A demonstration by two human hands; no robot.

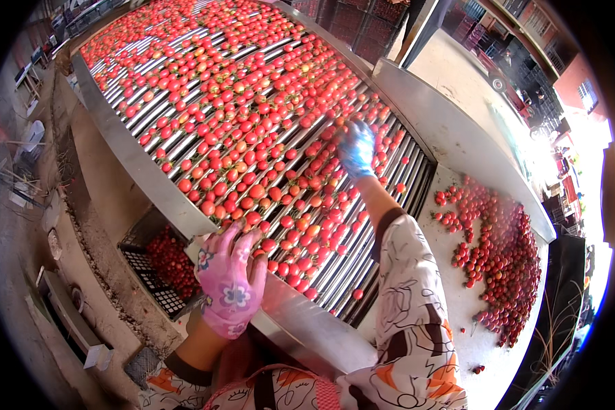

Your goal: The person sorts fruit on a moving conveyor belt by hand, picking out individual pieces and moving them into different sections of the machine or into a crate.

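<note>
Many small red tomatoes (256, 118) lie over a conveyor of metal rollers (338, 287). A few of them look orange or greenish. My left hand (233, 287), in a pink flowered glove, rests over the near metal side rail (138, 169), its fingertips at the tomatoes on the edge. Its fingers are spread, and no tomato shows in it. My right hand (357, 148), in a blue and white glove, reaches over the rollers among tomatoes towards the far side. Its fingertips are blurred, so whether it grips a tomato is hidden.
A black plastic crate (171, 303) with small red tomatoes stands below the rail at left. Right of the rollers, a metal tray (461, 348) with a raised wall (451, 118) bears a large heap of tomatoes (502, 261). Stacked crates (356, 25) stand behind the conveyor.
</note>
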